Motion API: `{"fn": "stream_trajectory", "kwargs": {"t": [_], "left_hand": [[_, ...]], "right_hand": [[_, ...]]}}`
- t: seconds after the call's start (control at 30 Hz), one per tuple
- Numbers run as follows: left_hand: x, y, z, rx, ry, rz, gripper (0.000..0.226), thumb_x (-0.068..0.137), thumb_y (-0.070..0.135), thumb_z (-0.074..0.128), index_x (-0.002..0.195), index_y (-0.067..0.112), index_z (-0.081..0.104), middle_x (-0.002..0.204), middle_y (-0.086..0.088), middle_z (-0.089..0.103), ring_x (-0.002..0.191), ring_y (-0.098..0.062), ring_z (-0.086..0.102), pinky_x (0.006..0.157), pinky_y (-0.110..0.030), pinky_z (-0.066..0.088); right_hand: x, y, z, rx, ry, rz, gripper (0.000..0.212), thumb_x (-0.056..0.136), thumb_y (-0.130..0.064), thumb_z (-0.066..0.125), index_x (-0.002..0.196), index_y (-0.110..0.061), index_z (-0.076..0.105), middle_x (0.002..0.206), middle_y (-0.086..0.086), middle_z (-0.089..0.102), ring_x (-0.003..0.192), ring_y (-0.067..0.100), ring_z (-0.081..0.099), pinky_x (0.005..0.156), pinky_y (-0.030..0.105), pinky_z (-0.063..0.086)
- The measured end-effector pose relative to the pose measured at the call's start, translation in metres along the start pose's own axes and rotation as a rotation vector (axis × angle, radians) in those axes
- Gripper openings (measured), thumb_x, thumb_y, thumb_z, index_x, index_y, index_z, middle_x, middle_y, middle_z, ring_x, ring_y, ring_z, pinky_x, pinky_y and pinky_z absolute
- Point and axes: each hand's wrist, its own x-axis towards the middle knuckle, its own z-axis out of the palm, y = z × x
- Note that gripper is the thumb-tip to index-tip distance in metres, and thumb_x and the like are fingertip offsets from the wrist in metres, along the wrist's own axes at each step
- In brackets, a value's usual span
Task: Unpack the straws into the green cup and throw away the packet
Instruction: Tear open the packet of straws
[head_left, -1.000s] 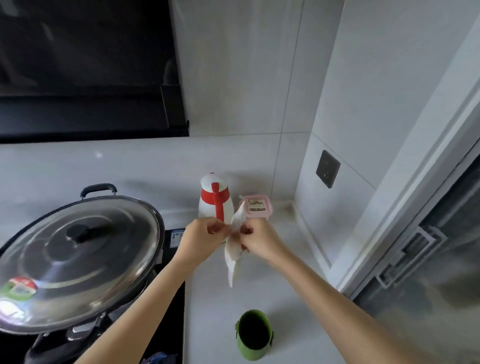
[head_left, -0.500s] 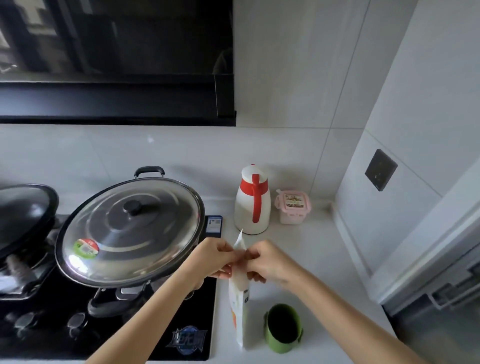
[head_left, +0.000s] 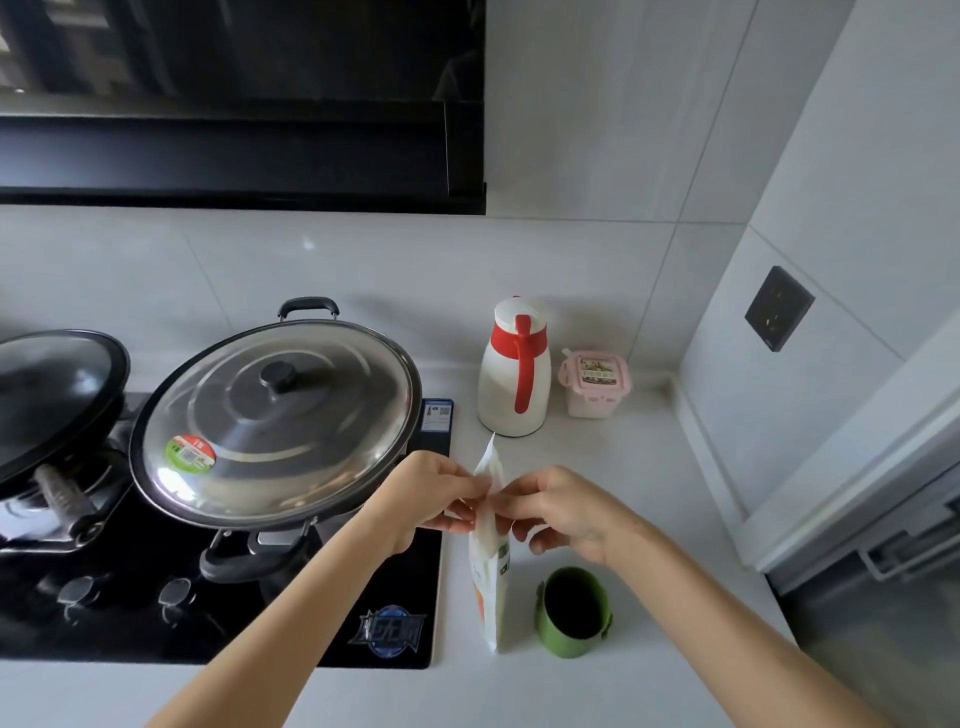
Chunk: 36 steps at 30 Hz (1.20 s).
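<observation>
Since half a second before, little shifted: hands and packet hung in much the same pose, seen from slightly closer. Left hand (head_left: 426, 493) pinched on the near-top edge of the tall white paper-like straw packet (head_left: 488, 551) from its left side; right hand (head_left: 558, 506) pinched on the same edge from the right, fingertips of both nearly meeting across the packet. Held upright and edge-on to the camera, upper corner rising to a thin point just below the white thermos jug with red handle and collar (head_left: 514, 369). Lower end of the packet down near the pale grey countertop (head_left: 597, 457); touching or just above, impossible to tell. No straws visible outside the packet.

Round green cup (head_left: 571, 610) stood upright on the countertop just right of the packet's lower end, beneath the right wrist, dark inside, contents not discernible. Small pink lidded plastic box (head_left: 595, 382) sat beside the jug, toward the wall corner. To the left, black glass gas hob (head_left: 311, 597) bearing a large wok covered by a round steel lid with a black knob (head_left: 275, 421), and further left a second dark pan (head_left: 52, 389) partly out of view. Dark wall socket (head_left: 778, 307) set in the right-hand tiled wall.
</observation>
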Motion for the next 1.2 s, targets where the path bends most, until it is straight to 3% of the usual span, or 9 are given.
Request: {"fn": "stream_trajectory", "kwargs": {"t": [0.37,0.6,0.77,1.03,1.2], "left_hand": [[-0.013,-0.02,0.011,-0.083,0.102,0.101,0.015,0.083,0.01,0.067,0.091,-0.002,0.07,0.081,-0.014,0.071,0.076,-0.021,0.067,0.079,-0.037,0.059],[-0.013,-0.018,0.005,-0.108,0.048,0.011,0.024,0.08,0.02,0.072,0.087,-0.003,0.071,0.083,-0.018,0.072,0.075,-0.022,0.069,0.075,-0.033,0.059],[-0.015,-0.013,0.0,-0.047,0.012,-0.026,0.024,0.08,0.016,0.072,0.087,-0.008,0.07,0.079,-0.017,0.071,0.073,-0.023,0.068,0.071,-0.033,0.06],[-0.023,-0.014,0.005,0.103,0.097,0.092,0.019,0.085,0.013,0.066,0.083,-0.005,0.071,0.085,-0.026,0.071,0.081,-0.036,0.07,0.078,-0.04,0.06],[-0.025,-0.013,0.006,0.187,0.111,0.122,0.018,0.084,0.011,0.066,0.081,-0.006,0.071,0.082,-0.025,0.072,0.08,-0.035,0.071,0.077,-0.04,0.06]], "right_hand": [[-0.012,0.001,0.023,-0.031,0.245,0.005,0.023,0.088,-0.02,0.056,0.073,-0.007,0.067,0.064,0.001,0.061,0.049,0.01,0.05,0.046,0.022,0.035],[-0.016,0.001,0.022,0.025,0.156,0.05,0.02,0.088,-0.016,0.058,0.089,0.0,0.07,0.072,0.004,0.065,0.052,0.01,0.051,0.049,0.021,0.038],[-0.017,0.006,0.024,0.005,0.116,0.017,0.015,0.087,-0.021,0.064,0.077,-0.013,0.07,0.07,0.001,0.066,0.05,0.008,0.05,0.049,0.02,0.039],[-0.019,0.006,0.027,-0.006,0.102,-0.01,0.019,0.088,-0.024,0.063,0.073,-0.014,0.068,0.066,-0.001,0.064,0.046,0.005,0.047,0.044,0.017,0.037],[-0.018,0.003,0.032,-0.149,0.175,-0.025,0.024,0.085,-0.019,0.062,0.062,-0.014,0.065,0.06,0.001,0.06,0.05,0.011,0.047,0.044,0.018,0.036]]}}
